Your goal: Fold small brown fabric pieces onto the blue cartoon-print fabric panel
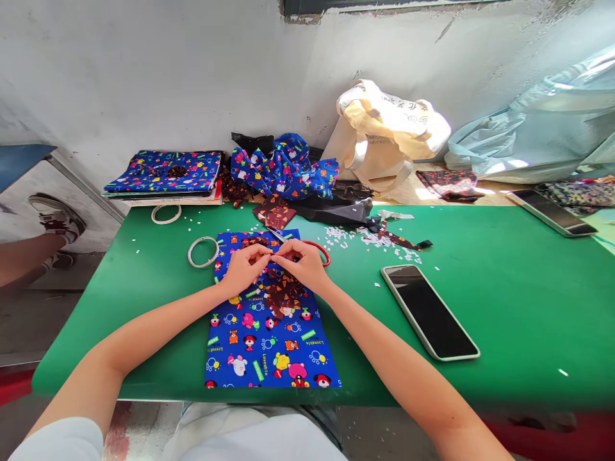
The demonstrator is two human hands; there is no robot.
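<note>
A blue cloth with cartoon animals (269,346) lies flat on the green table (168,346). Above its upper part my left hand (247,266) and my right hand (302,261) meet, both with fingers pinched together. Whatever is between the fingertips is too small to make out. Brown patterned fabric pieces (283,294) rest on the cloth just below my hands. Scissors with a red handle (325,253) lie partly under my right hand, blades pointing up and left. A roll of tape (203,252) sits to the left of the cloth.
A phone (431,314) lies on the right, another phone (552,212) farther back. A second tape roll (166,214), folded blue cloth (168,171), crumpled blue cloth (283,169), a cream bag (379,137) and white scraps (336,237) are toward the wall. At left, another person's leg (29,259).
</note>
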